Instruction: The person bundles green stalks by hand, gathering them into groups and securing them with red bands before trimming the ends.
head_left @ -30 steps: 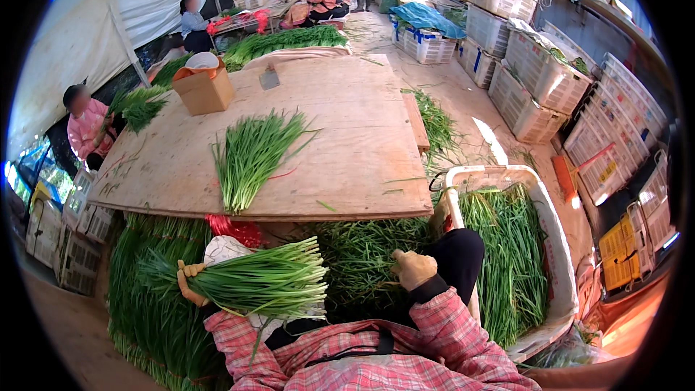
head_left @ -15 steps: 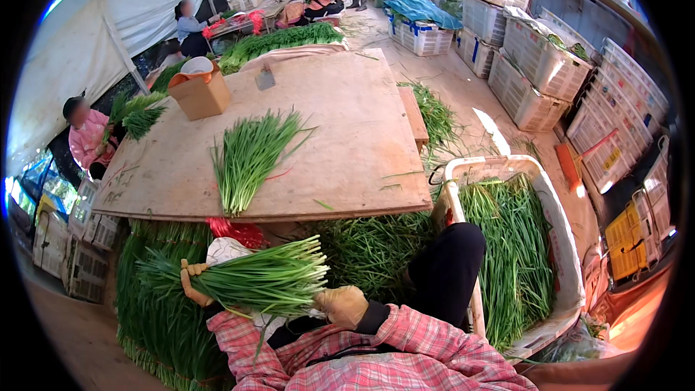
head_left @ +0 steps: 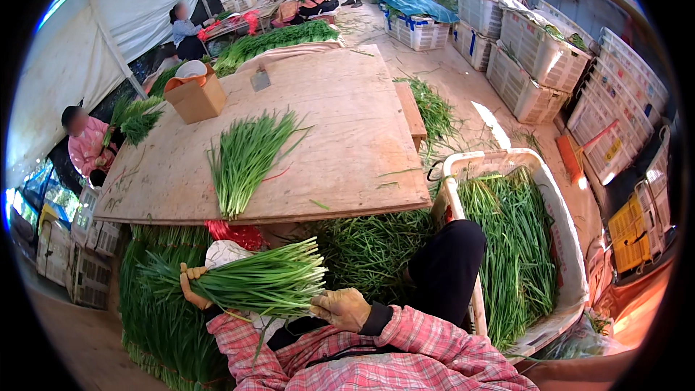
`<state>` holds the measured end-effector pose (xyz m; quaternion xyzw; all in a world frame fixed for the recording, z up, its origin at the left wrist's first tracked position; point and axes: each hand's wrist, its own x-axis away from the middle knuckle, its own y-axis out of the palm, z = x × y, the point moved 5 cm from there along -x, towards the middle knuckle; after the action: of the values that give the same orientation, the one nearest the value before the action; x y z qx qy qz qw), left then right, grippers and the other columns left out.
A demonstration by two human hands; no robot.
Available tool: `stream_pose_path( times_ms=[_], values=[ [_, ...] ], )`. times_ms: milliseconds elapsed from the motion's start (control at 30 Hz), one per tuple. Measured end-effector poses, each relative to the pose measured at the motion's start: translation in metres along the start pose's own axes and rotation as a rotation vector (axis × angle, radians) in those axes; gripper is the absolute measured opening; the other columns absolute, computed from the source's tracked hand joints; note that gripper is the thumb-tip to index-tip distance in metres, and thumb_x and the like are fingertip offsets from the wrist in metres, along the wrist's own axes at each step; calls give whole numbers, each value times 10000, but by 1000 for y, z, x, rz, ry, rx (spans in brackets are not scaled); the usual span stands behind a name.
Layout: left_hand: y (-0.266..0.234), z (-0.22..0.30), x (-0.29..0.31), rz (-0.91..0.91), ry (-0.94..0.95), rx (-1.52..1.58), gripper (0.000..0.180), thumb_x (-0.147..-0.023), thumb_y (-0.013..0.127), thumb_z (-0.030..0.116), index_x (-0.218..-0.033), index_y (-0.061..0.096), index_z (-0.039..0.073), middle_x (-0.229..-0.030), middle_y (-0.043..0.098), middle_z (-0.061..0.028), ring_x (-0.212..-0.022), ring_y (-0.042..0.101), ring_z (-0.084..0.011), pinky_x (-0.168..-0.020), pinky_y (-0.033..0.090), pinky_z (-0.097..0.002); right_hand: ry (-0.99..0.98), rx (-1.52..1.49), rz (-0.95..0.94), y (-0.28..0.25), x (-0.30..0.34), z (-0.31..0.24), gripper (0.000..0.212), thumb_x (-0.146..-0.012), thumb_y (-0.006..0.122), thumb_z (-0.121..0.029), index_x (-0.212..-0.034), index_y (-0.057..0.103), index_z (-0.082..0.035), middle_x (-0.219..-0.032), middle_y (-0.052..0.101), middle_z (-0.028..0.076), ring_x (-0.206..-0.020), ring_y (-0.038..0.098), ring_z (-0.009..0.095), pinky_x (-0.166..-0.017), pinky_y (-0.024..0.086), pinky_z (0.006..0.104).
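Across my lap lies a bunch of green chives (head_left: 260, 279), its pale stem ends pointing right. My left hand (head_left: 194, 286), in a tan glove, is wrapped round the leafy end. At the lower edge of the stem ends, my gloved right hand (head_left: 343, 309) is closed, with its fingertips pinching stems; exactly how many it grips is hidden. Another loose bunch of chives (head_left: 250, 159) rests on the wooden board (head_left: 347, 145) before me. To my right stands a white crate (head_left: 577, 275) filled with loose chives (head_left: 510, 261).
Stacked chive bundles (head_left: 156, 318) lie at my left, with red ties (head_left: 237, 234) under the board's edge. A cardboard box (head_left: 195, 98) stands on the board. White crates (head_left: 532, 76) line the right side. A person in pink (head_left: 88, 146) sits at the far left; others work farther back.
My right hand has shifted slightly left along the stem ends, and its fingers now show closing on them. My left hand keeps its hold; the view has tilted a little.
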<state>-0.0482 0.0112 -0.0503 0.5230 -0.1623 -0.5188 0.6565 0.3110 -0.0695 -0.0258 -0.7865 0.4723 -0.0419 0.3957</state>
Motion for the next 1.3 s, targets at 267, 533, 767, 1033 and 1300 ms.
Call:
stream_pose_path(
  times_ms=[267, 533, 767, 1033, 1300],
  values=[
    [9, -3, 1, 7, 2, -14, 293, -925, 426, 161, -1147, 481, -21, -702, 358, 6, -663, 369, -126, -679, 364, -288, 146, -426, 218, -24, -4, -4, 207, -839, 627, -167, -1010, 629, -51, -835, 627, 89, -709, 625, 216, -633, 497, 311],
    [9, -10, -1, 37, 9, -5, 287, -919, 432, 149, -1136, 485, -30, -686, 343, 12, -649, 357, -121, -664, 358, -284, 288, -334, 80, -22, -15, 5, 219, -851, 590, -232, -965, 621, -47, -780, 625, 149, -707, 626, 285, -606, 485, 342],
    [9, -13, -1, 28, 1, -6, 270, -919, 435, 140, -1130, 485, -21, -683, 321, 20, -647, 346, -115, -661, 352, -278, 168, -227, 74, -16, -7, 15, 290, -885, 514, -322, -904, 608, -49, -769, 620, 161, -734, 599, 356, -636, 461, 428],
    [15, -11, 0, -131, -25, 29, 245, -927, 443, 138, -1110, 494, -16, -689, 353, 13, -655, 380, -119, -678, 379, -292, 351, -702, -107, 4, 8, 26, 232, -893, 558, -222, -963, 610, -7, -789, 627, 125, -732, 605, 187, -653, 479, 320],
    [13, -13, 0, -164, -17, 60, 239, -921, 439, 137, -1110, 485, -2, -679, 321, 19, -637, 359, -119, -674, 377, -290, 276, -715, -280, 14, 8, 13, 210, -857, 624, -181, -931, 650, 14, -787, 642, 81, -723, 570, 126, -684, 480, 283]
  ],
)
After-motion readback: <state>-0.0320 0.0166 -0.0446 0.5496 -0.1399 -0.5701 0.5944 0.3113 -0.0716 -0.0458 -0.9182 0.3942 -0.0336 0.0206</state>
